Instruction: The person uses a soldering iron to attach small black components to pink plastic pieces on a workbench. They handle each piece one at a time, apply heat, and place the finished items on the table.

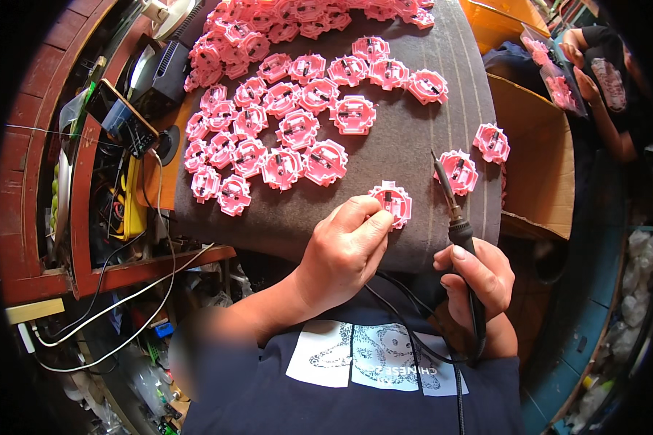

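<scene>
My left hand [348, 243] is closed at the lower left edge of a pink plastic housing [397, 196], pinching it near the front of the grey-covered table. Inside the housing are small dark parts. My right hand [486, 279] grips a soldering iron [462, 230] by its black handle. The iron's metal tip points up and away, in front of another pink housing [461, 174]; whether they touch I cannot tell. A further pink housing [492, 143] lies at the table's right edge. Whether my left fingers also hold something small is hidden.
Several pink housings [283, 167] lie in rows at the left, with a heap [232, 47] behind them. A cardboard box [533, 152] stands right of the table. At the left are a phone [127, 119] and cables [170, 268]. Another person's hands [580, 69] show at the far right.
</scene>
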Demonstrator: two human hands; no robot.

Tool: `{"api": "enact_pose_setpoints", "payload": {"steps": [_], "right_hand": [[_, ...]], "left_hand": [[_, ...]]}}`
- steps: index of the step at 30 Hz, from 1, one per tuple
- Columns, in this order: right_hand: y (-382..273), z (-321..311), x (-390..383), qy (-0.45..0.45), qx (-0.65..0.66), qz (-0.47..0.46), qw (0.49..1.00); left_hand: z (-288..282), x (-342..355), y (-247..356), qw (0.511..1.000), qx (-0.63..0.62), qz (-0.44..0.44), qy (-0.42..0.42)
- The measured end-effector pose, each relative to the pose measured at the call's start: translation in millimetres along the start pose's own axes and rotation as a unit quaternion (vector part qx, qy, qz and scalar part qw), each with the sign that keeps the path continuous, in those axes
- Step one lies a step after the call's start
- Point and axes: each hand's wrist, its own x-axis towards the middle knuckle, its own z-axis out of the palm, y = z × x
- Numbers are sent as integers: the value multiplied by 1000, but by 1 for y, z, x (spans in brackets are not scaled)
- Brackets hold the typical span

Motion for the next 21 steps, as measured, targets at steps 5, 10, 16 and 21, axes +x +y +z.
{"api": "enact_pose_setpoints", "payload": {"steps": [5, 10, 16, 21], "right_hand": [[9, 10, 14, -18, -38, -1, 999], [13, 33, 24, -22, -25, 69, 997], [13, 39, 39, -66, -67, 59, 994], [13, 39, 40, -72, -62, 65, 993]], "left_hand": [[0, 1, 0, 1000, -3, -2, -3], [1, 1, 0, 1000, -6, -1, -1], [0, 1, 0, 1000, -13, -3, 4], [0, 1, -1, 1000, -12, -3, 2]]}}
